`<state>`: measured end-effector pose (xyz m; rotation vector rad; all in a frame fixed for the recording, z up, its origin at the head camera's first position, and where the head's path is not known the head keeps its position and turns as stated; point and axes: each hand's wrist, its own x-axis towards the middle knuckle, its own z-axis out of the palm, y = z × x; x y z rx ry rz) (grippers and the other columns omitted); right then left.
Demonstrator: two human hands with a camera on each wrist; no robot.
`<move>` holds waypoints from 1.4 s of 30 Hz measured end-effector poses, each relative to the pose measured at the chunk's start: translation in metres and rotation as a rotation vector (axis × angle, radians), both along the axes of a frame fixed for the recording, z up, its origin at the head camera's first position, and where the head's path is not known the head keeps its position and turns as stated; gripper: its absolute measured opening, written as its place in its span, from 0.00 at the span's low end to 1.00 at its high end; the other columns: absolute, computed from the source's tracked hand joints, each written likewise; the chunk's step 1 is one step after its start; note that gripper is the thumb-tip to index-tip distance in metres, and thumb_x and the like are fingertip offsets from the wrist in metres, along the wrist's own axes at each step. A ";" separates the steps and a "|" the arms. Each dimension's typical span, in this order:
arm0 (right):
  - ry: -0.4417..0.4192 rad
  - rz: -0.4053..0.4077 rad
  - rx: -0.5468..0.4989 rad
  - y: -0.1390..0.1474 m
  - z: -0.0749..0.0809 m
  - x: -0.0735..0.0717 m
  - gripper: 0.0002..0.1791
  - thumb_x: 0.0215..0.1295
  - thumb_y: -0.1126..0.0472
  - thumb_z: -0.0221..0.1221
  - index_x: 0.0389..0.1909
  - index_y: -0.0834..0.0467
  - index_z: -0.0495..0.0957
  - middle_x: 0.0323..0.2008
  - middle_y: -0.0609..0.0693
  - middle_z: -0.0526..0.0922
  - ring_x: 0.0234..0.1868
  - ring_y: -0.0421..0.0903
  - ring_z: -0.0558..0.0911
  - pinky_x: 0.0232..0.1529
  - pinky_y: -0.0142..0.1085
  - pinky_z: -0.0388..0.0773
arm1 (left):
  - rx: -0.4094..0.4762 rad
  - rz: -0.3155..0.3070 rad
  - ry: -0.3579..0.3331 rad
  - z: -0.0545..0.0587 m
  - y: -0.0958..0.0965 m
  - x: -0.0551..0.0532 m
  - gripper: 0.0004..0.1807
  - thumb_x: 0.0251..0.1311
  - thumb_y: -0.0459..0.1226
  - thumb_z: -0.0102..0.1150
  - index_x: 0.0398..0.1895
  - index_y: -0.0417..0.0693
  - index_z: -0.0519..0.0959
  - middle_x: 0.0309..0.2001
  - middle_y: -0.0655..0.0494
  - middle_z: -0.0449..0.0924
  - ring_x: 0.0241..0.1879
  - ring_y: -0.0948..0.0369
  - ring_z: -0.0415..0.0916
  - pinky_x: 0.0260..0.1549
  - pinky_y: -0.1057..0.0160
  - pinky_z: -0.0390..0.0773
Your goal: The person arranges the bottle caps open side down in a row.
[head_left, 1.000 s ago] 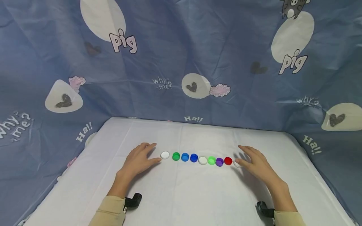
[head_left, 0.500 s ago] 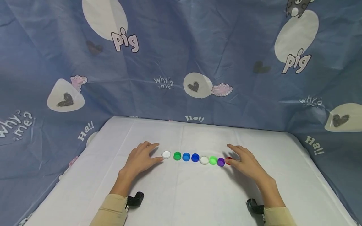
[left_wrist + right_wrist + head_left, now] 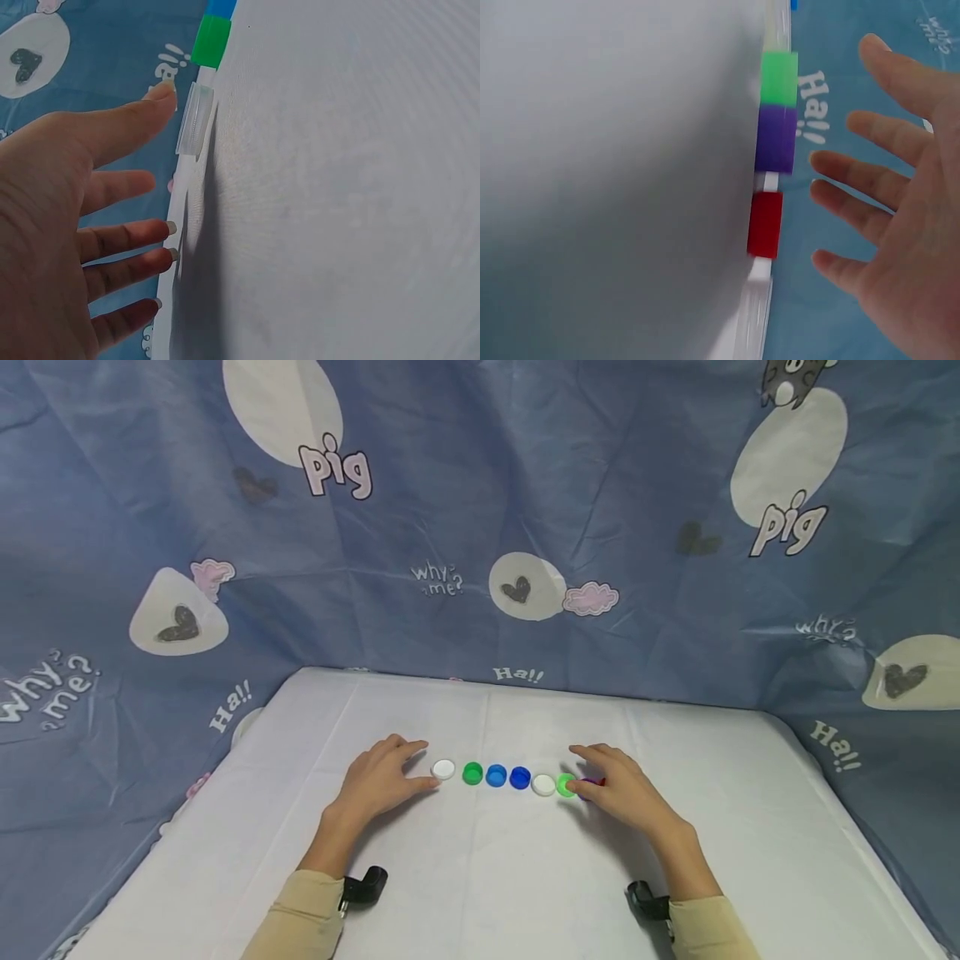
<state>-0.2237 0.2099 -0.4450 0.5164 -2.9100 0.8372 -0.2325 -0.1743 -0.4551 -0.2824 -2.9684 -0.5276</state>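
A row of small round caps lies across the white table. My left hand is beside the clear cap at the left end, fingers spread, thumb tip close to its rim; whether it touches cannot be told. Then come a green cap, a light blue cap, a dark blue cap, a whitish cap and a light green cap. My right hand hovers over the right end, holding nothing. It partly hides the purple cap and red cap, and covers another clear cap in the head view.
The white tablecloth spreads in front of the row. Behind the table hangs a blue printed curtain. A black wrist mount sits on the left sleeve and another black mount on the right one.
My right hand has travelled left above the row, from the end clear cap to the light green and purple caps. My left hand stays nearly still, and the caps keep their places.
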 end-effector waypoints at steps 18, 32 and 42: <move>-0.016 0.076 -0.003 -0.044 -0.004 -0.011 0.32 0.62 0.44 0.66 0.67 0.48 0.74 0.60 0.49 0.79 0.65 0.54 0.74 0.67 0.57 0.66 | -0.010 -0.011 0.023 -0.005 0.001 0.000 0.38 0.46 0.63 0.70 0.60 0.58 0.80 0.47 0.53 0.81 0.45 0.53 0.79 0.42 0.49 0.78; -0.008 0.132 -0.009 -0.075 -0.002 -0.018 0.31 0.60 0.47 0.67 0.65 0.48 0.75 0.58 0.48 0.80 0.64 0.52 0.75 0.68 0.53 0.66 | -0.041 -0.030 0.008 0.003 0.007 -0.007 0.37 0.45 0.62 0.72 0.60 0.60 0.80 0.50 0.53 0.82 0.48 0.53 0.80 0.43 0.49 0.79; -0.005 0.186 0.012 -0.097 -0.002 -0.023 0.31 0.60 0.48 0.68 0.64 0.50 0.76 0.56 0.51 0.81 0.61 0.53 0.77 0.66 0.54 0.67 | -0.042 -0.037 -0.013 0.005 0.006 -0.009 0.37 0.44 0.61 0.73 0.59 0.60 0.81 0.47 0.55 0.81 0.46 0.55 0.80 0.40 0.52 0.79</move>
